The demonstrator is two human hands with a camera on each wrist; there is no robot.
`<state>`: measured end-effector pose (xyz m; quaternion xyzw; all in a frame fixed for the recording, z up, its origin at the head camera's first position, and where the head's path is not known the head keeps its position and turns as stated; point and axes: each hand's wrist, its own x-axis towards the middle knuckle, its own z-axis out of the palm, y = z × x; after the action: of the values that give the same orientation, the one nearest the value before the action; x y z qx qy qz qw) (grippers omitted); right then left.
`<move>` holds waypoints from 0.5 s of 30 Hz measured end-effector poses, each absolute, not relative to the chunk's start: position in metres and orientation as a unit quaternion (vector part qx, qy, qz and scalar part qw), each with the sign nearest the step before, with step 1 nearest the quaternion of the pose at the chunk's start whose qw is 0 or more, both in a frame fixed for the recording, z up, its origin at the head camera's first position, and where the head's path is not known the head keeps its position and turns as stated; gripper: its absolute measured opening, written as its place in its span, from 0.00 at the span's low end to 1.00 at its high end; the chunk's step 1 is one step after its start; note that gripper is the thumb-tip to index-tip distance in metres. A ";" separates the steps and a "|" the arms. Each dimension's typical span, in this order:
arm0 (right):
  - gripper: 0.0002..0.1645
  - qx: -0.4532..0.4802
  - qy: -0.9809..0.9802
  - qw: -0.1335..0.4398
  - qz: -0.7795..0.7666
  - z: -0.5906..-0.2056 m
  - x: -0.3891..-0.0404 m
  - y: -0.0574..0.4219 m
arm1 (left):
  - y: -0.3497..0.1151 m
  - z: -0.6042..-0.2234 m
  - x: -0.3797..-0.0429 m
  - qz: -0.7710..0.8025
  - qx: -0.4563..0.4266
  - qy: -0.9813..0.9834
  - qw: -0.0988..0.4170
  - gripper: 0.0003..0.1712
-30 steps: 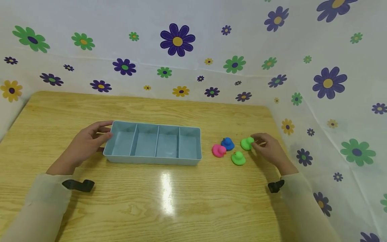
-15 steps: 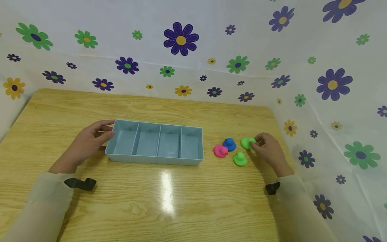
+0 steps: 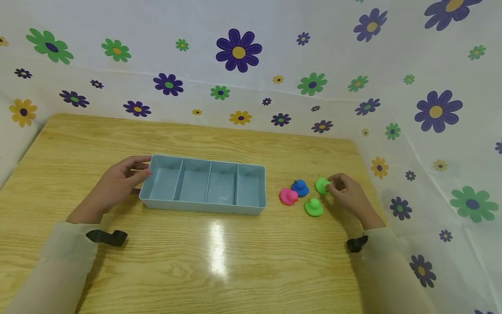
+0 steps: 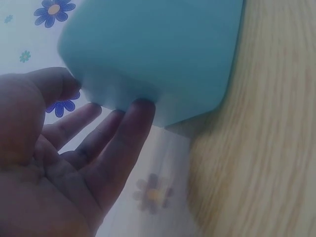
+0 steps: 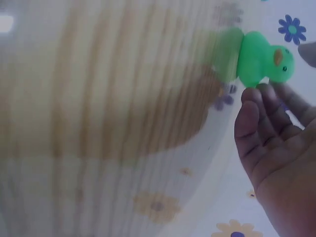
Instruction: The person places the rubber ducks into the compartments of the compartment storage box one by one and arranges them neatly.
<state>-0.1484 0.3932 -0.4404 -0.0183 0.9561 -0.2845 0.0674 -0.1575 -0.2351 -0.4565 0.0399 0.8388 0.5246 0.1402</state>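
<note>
Over the last second little alters: the tray (image 3: 201,207) and all four ducks keep their places on the bench (image 3: 176,272), and only the right hand (image 3: 348,197) comes slightly further onto the far green duck (image 3: 320,185). Judged from this, work stands at contact, with no lift evident; that duck sits on its base, the outermost on the right. The right fingers (image 5: 248,123) are loosely bent beside its head, the thumb just clear in the wrist view; no firm grip is shown. The left hand (image 3: 117,186) is spread, fingertips resting against the tray's left end. The near green duck (image 3: 313,208), pink duck (image 3: 288,197) and blue duck (image 3: 300,189) stand between tray and right hand. The tray is pale blue, smooth, plastic by appearance, long and rectangular, with rounded corners and three dividers. The ducks are round-bodied, probably soft rubber. The bench shows wavy wood grain under a glossy finish; flower-printed cloth (image 3: 157,35) backs it.
</note>
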 end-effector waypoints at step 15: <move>0.24 -0.062 0.957 0.040 -0.282 -0.447 -0.149 0.400 | -0.235 -0.454 -0.156 0.524 0.035 0.840 0.140 0.36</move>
<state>-0.1489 0.4002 -0.4475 -0.0622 0.9565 -0.2821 0.0402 -0.1559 -0.2349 -0.4545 0.0351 0.8396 0.5236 0.1404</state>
